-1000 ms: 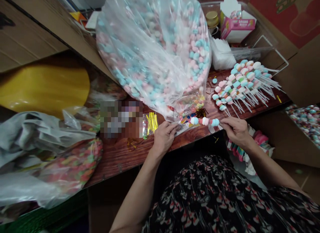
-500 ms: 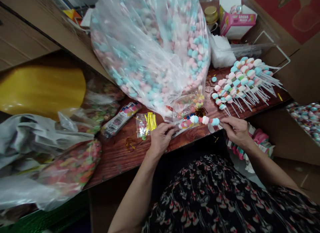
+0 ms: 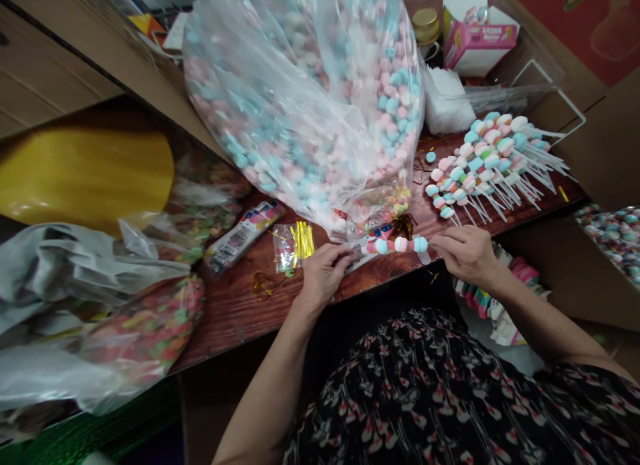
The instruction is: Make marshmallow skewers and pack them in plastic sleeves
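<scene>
My right hand [image 3: 467, 253] pinches the stick end of a marshmallow skewer [image 3: 400, 244] carrying blue and pink pieces, held level over the front edge of the wooden table [image 3: 240, 305]. My left hand [image 3: 324, 274] is closed on the mouth of a small clear printed bag [image 3: 364, 248], and the skewer's tip points into it. Just behind both hands leans a very large clear plastic bag [image 3: 305, 98] full of pink, blue and white marshmallows.
A pile of finished marshmallow skewers [image 3: 487, 162] lies at the right of the table. A packet of yellow twist ties [image 3: 295, 245] and a printed wrapper pack [image 3: 245, 233] lie left of my hands. Bags of coloured sweets [image 3: 145, 332] fill the left; a pink box [image 3: 477, 42] stands at the back.
My right hand has slid the skewer a little leftward, further into the small bag held by my left hand. The left hand has stayed in place.
</scene>
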A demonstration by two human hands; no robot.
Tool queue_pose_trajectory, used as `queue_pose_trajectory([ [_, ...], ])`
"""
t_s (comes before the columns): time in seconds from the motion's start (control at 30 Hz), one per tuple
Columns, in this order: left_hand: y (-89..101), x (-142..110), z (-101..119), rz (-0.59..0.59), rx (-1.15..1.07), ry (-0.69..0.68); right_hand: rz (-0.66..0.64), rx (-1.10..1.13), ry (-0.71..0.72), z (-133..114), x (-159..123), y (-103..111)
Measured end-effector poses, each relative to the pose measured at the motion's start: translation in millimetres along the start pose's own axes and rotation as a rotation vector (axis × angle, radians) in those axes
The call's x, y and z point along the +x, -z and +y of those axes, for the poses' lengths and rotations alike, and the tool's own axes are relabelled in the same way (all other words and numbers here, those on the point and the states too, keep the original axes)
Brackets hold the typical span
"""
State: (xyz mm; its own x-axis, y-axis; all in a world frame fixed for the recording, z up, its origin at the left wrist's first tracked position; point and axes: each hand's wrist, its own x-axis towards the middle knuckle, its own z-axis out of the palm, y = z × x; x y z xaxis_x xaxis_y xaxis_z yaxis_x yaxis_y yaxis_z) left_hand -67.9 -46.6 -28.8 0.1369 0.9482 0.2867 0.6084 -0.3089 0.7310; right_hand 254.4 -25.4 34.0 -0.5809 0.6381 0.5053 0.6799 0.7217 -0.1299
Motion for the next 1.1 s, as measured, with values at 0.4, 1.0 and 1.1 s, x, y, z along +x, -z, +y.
queue_pose_trajectory([
  [0.4,3.8,0,-4,-0.085,0.028,-0.102,-0.055,-0.193,0.277,-2,36,-2],
  [1.0,-4.7,6,-1,-0.162,0.275,-0.04,-0.131,-0.059,0.216,-31,29,5],
  [1.1,-3.6,7,0,-0.189,0.323,-0.054,-0.076,-0.136,0.288,-32,29,1],
])
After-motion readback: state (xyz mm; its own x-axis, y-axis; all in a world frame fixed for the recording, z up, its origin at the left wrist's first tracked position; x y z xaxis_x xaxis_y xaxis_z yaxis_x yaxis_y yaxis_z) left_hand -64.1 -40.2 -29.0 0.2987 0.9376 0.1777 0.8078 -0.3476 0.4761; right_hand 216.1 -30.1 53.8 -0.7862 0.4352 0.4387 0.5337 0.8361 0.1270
